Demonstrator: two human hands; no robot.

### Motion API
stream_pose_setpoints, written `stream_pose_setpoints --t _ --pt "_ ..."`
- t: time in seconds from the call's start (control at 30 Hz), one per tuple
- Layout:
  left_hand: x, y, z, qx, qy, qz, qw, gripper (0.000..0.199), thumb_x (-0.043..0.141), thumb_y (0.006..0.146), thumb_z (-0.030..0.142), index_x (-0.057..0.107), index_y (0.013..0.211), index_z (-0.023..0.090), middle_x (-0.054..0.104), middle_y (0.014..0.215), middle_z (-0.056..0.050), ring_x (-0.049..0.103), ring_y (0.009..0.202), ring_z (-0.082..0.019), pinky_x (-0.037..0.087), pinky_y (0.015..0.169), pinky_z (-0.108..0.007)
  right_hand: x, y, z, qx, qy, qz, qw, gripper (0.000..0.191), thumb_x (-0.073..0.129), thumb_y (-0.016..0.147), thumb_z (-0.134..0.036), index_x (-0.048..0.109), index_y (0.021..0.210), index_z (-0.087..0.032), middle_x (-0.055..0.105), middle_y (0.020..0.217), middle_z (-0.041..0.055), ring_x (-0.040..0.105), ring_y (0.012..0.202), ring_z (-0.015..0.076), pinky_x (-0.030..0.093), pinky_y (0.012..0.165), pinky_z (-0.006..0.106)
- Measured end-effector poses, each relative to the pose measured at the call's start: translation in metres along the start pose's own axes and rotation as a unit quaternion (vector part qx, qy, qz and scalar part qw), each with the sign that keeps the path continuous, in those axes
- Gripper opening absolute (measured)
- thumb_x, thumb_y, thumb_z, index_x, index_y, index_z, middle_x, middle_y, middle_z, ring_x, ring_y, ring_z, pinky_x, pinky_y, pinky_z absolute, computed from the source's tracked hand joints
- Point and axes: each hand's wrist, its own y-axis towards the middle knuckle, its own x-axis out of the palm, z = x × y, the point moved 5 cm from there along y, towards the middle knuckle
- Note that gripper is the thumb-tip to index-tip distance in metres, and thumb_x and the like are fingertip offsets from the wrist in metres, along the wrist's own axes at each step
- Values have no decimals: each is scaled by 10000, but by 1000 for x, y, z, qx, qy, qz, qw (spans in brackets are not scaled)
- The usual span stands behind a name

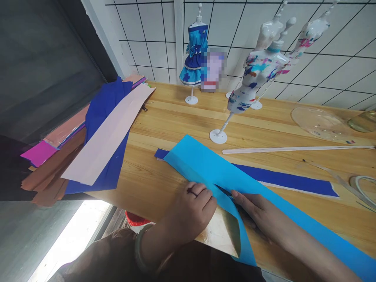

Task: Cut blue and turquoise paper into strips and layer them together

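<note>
A long sheet of bright blue crepe-like paper (195, 162) lies slantwise across the table. My left hand (195, 209) is closed on the near edge of this blue paper, knuckles up, with a ring on one finger. Just right of it, my right hand (261, 213) grips scissors (225, 190); their dark blade sits at a slit in the sheet, and the handles are hidden under the hand. From the slit, a partly cut blue strip curls down towards me. Under the sheet runs a dark blue strip (288, 180) with a white edge.
Folded papers in dark blue (101, 102), pale pink (110, 133) and brown (54, 168) pile up at left. A doll form in a blue dress (195, 58) and paint-stained mannequins (260, 74) stand behind. At right are a clear plate (317, 121) and a tape roll (364, 188).
</note>
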Motion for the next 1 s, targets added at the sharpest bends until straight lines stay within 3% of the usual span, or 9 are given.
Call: stream_pose_setpoints --t 0.33,0.5,0.67,1.0 --pt "2 0 0 -3 -5 -12 1000 146 436 867 98 560 803 140 548 776 -54 514 840 -192 411 745 -356 2 1 -3 -33 -1 1 999 489 323 847 -627 316 574 -222 272 497 -62 227 467 95 198 429 247" --pt "2 0 0 -2 -3 -9 1000 167 426 864 89 540 758 148 528 744 -46 501 796 -180 405 726 -344 3 2 0 -11 -14 7 1000 469 319 839 -609 306 566 -228 233 493 -66 186 444 93 150 401 257" --pt "1 -1 0 -4 3 -4 1000 158 421 872 99 552 801 147 547 769 -52 513 842 -189 409 762 -357 2 2 -6 -50 -26 25 998 455 351 842 -571 325 556 -219 270 519 -51 233 500 108 225 454 258" --pt "0 -1 0 -2 -4 -9 1000 153 433 864 91 566 814 148 550 766 -52 514 827 -190 415 747 -352 3 3 0 -46 -28 42 998 459 333 837 -598 303 560 -233 310 532 -34 233 525 130 230 469 278"
